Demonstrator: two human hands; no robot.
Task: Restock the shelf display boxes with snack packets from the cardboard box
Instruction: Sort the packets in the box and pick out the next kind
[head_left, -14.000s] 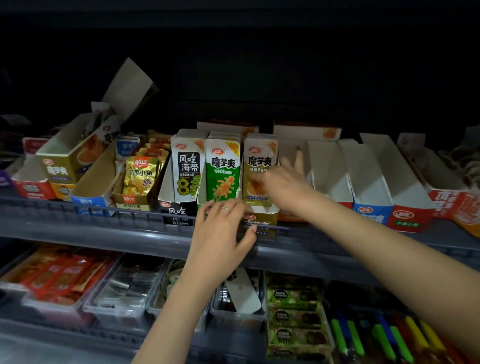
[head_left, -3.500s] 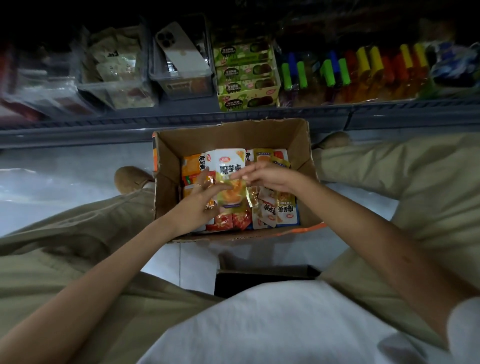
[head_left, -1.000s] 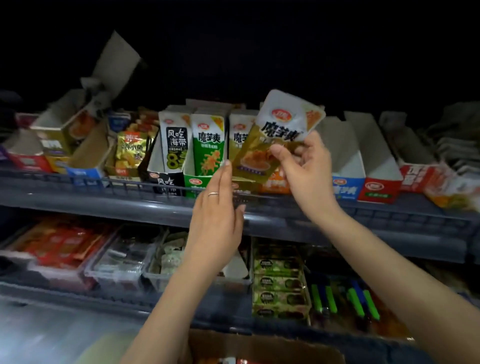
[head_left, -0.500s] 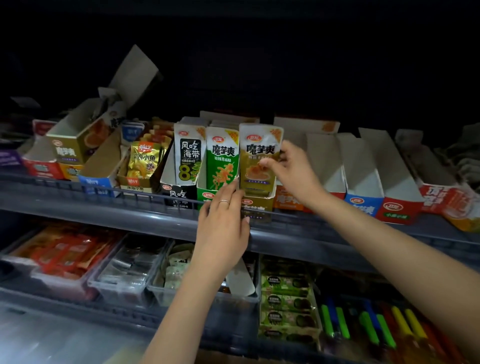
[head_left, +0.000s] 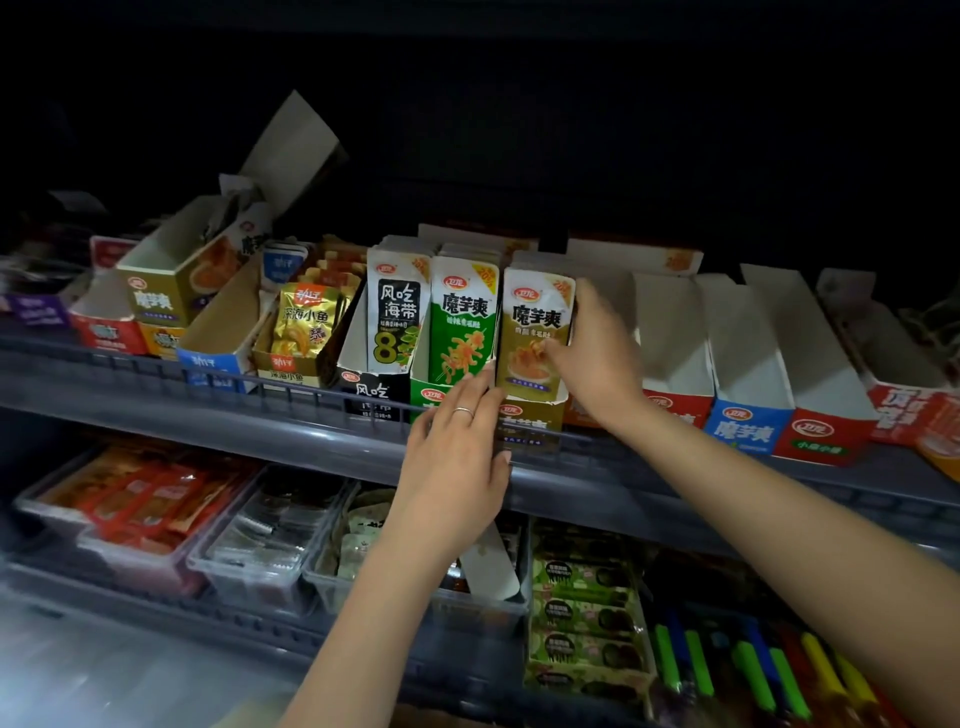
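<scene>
A gold snack packet (head_left: 535, 322) stands upright at the front of the gold display box (head_left: 530, 423) on the upper shelf. My right hand (head_left: 597, 358) pinches the packet's right side, thumb on its front, fingers behind it. My left hand (head_left: 457, 467), with a ring, has straight fingers that touch the front of the gold box where it meets the green box. A green packet (head_left: 462, 327) and a black-and-white packet (head_left: 397, 312) fill the boxes to the left. The cardboard box is out of view.
Empty white-lined display boxes (head_left: 675, 332) with red and blue (head_left: 743, 426) fronts stand to the right. A grey rail (head_left: 208, 410) runs along the shelf front. The lower shelf holds clear tubs (head_left: 249, 540), a phone (head_left: 488, 566), green packets (head_left: 582, 613) and coloured tubes (head_left: 753, 670).
My right hand has brought the gold packet down from above the shelf into the gold box and stood it upright. My left hand has stayed at the box front.
</scene>
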